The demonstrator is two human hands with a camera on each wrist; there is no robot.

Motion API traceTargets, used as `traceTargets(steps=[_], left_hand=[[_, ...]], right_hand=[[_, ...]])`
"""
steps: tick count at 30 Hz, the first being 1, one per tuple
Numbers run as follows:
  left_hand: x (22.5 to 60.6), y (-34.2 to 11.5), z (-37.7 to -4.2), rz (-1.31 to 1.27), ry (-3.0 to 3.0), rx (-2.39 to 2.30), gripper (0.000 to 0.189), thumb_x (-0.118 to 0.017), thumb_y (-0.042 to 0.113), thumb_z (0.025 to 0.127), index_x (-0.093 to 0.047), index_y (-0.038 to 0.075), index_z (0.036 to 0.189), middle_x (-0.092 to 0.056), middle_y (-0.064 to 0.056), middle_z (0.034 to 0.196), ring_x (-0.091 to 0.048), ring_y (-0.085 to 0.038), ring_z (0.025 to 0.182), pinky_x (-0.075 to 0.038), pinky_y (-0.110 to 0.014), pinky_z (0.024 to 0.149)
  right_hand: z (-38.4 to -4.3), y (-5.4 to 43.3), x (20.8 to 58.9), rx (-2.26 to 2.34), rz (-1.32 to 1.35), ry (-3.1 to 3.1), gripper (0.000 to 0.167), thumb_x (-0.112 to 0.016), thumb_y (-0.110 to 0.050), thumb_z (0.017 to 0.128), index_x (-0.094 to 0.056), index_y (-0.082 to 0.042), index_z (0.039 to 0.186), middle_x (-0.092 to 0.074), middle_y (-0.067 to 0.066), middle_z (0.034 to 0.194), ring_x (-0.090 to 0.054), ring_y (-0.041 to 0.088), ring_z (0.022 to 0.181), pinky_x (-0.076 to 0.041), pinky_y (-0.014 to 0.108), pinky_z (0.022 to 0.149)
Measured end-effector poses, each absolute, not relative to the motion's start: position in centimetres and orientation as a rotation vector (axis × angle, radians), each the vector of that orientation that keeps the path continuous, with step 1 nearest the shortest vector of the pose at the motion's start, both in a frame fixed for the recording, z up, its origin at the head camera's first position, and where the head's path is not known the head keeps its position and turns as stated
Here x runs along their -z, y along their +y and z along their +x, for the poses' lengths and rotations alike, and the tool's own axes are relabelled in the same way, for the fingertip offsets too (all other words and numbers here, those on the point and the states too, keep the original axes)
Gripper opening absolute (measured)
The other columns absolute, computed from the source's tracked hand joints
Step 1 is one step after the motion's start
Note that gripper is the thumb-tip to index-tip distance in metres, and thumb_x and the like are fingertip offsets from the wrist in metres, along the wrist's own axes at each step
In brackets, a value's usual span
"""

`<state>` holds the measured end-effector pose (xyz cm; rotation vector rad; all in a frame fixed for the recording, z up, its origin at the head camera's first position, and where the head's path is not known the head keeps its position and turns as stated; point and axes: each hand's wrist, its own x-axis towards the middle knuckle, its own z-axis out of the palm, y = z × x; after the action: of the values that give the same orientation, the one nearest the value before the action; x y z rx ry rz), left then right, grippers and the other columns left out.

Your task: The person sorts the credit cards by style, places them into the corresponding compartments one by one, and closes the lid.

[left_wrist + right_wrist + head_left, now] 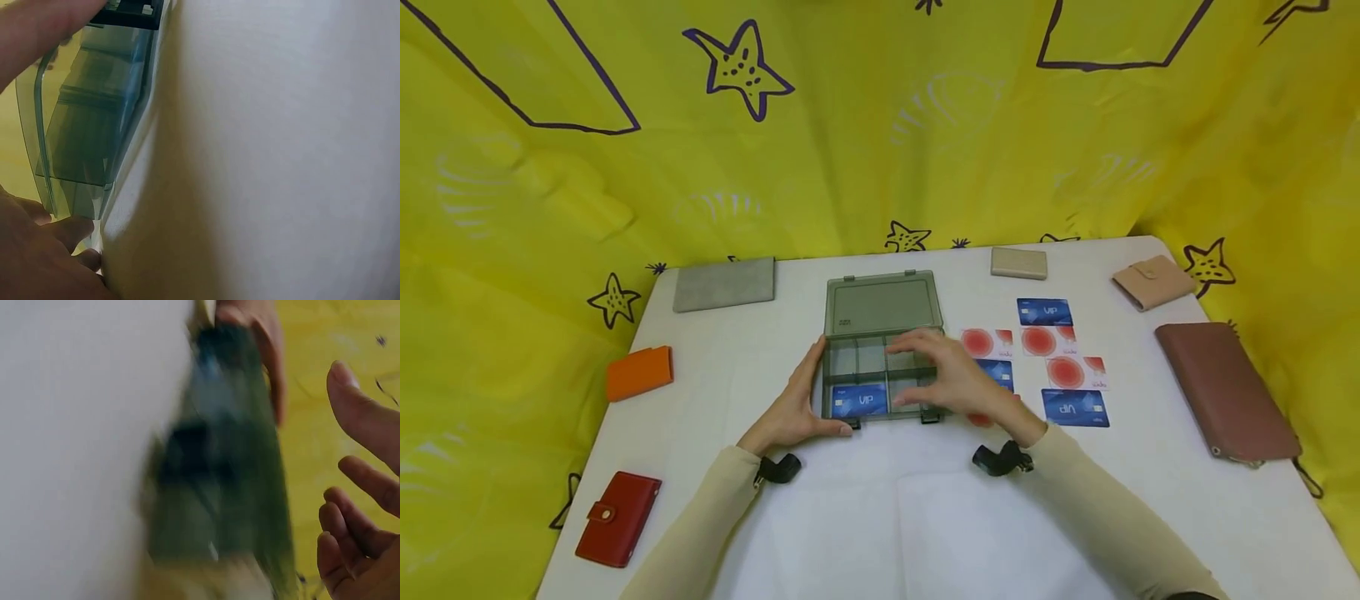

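A translucent grey-green compartment box point(887, 342) lies on the table with its hinged lid point(883, 304) folded back. One blue VIP card point(860, 401) sits in the front left compartment. My left hand point(790, 412) holds the box by its left side, thumb at the front edge near a latch and fingers along the side wall. Over the right compartments hovers my right hand point(951, 375), fingers spread and bent a little, with nothing in it. The right wrist view, partly blurred, shows those fingers point(359, 534) apart from the box.
Right of the box lie several blue VIP cards point(1075, 407) and red-and-white cards point(1075, 372). Around the table's edges are a grey wallet point(724, 284), orange wallet point(640, 373), red wallet point(619, 519), small beige wallet point(1018, 262), tan wallet point(1153, 282) and large brown wallet point(1225, 392).
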<state>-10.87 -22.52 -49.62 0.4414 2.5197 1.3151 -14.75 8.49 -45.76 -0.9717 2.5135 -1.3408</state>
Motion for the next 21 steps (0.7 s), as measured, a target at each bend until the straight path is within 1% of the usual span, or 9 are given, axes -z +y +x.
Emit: traceTargets(steps=[3, 5, 8, 9, 11, 15, 17, 19, 21], left_hand=[[49.7, -22.4, -10.8, 0.446, 2.527, -1.310, 0.147, -0.101, 0.032, 0.070, 0.004, 0.015, 0.172, 0.000, -0.017, 0.179, -0.004, -0.044, 0.164, -0.012, -0.073, 0.128], [49.7, -22.4, -10.8, 0.453, 2.533, -1.306, 0.147, -0.101, 0.032, 0.070, 0.004, 0.015, 0.172, 0.000, -0.017, 0.179, -0.004, -0.044, 0.165, -0.012, -0.073, 0.128], [49.7, -22.4, -10.9, 0.469, 2.530, -1.307, 0.147, -0.101, 0.031, 0.071, 0.004, 0.013, 0.172, 0.001, -0.017, 0.179, -0.004, -0.044, 0.164, -0.012, -0.073, 0.128], [49.7, -22.4, -10.9, 0.472, 2.524, -1.308, 0.146, -0.101, 0.031, 0.071, 0.004, 0.014, 0.172, 0.001, -0.017, 0.179, -0.004, -0.043, 0.165, -0.012, -0.072, 0.128], [49.6, -22.5, -10.9, 0.479, 2.506, -1.314, 0.145, -0.100, 0.030, 0.072, 0.005, 0.014, 0.172, 0.002, -0.016, 0.180, -0.002, -0.043, 0.165, -0.011, -0.071, 0.129], [49.4, -22.9, -10.9, 0.479, 2.452, -1.329, 0.144, -0.099, 0.030, 0.075, 0.006, 0.018, 0.172, 0.005, -0.013, 0.180, 0.001, -0.041, 0.165, -0.009, -0.069, 0.130], [49.4, -23.1, -11.0, 0.479, 2.428, -1.342, 0.143, -0.098, 0.028, 0.075, 0.006, 0.019, 0.172, 0.006, -0.012, 0.180, 0.002, -0.039, 0.166, -0.008, -0.069, 0.131], [49.4, -23.2, -11.0, 0.486, 2.412, -1.354, 0.142, -0.098, 0.026, 0.076, 0.007, 0.019, 0.172, 0.007, -0.012, 0.180, 0.003, -0.038, 0.166, -0.007, -0.068, 0.131], [49.5, -23.2, -11.1, 0.499, 2.401, -1.370, 0.142, -0.097, 0.024, 0.076, 0.007, 0.019, 0.172, 0.008, -0.013, 0.180, 0.003, -0.038, 0.166, -0.007, -0.068, 0.131]], right_hand=[[-16.4, 11.9, 44.9, 1.379, -0.884, 2.570, 0.068, -0.098, -0.021, 0.075, -0.070, -0.009, 0.136, -0.068, 0.012, 0.139, -0.061, 0.037, 0.127, -0.057, 0.054, 0.099], [-17.8, 14.5, 44.5, 1.361, -0.821, 2.628, 0.066, -0.097, -0.020, 0.077, -0.070, -0.009, 0.136, -0.070, 0.012, 0.137, -0.062, 0.038, 0.123, -0.056, 0.051, 0.093], [-19.7, 18.8, 44.1, 1.317, -0.691, 2.698, 0.062, -0.094, -0.019, 0.081, -0.069, -0.007, 0.137, -0.070, 0.016, 0.136, -0.061, 0.041, 0.123, -0.053, 0.047, 0.092], [-20.3, 20.2, 44.1, 1.295, -0.649, 2.717, 0.061, -0.093, -0.020, 0.083, -0.069, -0.006, 0.138, -0.070, 0.017, 0.137, -0.060, 0.040, 0.124, -0.052, 0.044, 0.091], [-21.3, 22.8, 43.9, 1.255, -0.542, 2.733, 0.061, -0.091, -0.021, 0.086, -0.067, -0.006, 0.140, -0.068, 0.019, 0.139, -0.058, 0.040, 0.128, -0.049, 0.041, 0.093], [-22.7, 27.2, 44.1, 1.138, -0.386, 2.766, 0.063, -0.089, -0.025, 0.089, -0.064, -0.007, 0.144, -0.064, 0.022, 0.143, -0.054, 0.041, 0.133, -0.046, 0.037, 0.093], [-23.1, 29.0, 44.2, 1.064, -0.352, 2.778, 0.064, -0.088, -0.025, 0.090, -0.063, -0.007, 0.145, -0.063, 0.024, 0.145, -0.053, 0.043, 0.134, -0.048, 0.043, 0.095], [-23.5, 30.4, 44.5, 0.991, -0.344, 2.780, 0.065, -0.087, -0.026, 0.091, -0.061, -0.006, 0.147, -0.060, 0.026, 0.147, -0.050, 0.047, 0.136, -0.050, 0.053, 0.101], [-23.7, 31.5, 44.9, 0.937, -0.351, 2.780, 0.067, -0.086, -0.026, 0.091, -0.059, -0.004, 0.148, -0.058, 0.029, 0.148, -0.049, 0.051, 0.136, -0.047, 0.065, 0.107]])
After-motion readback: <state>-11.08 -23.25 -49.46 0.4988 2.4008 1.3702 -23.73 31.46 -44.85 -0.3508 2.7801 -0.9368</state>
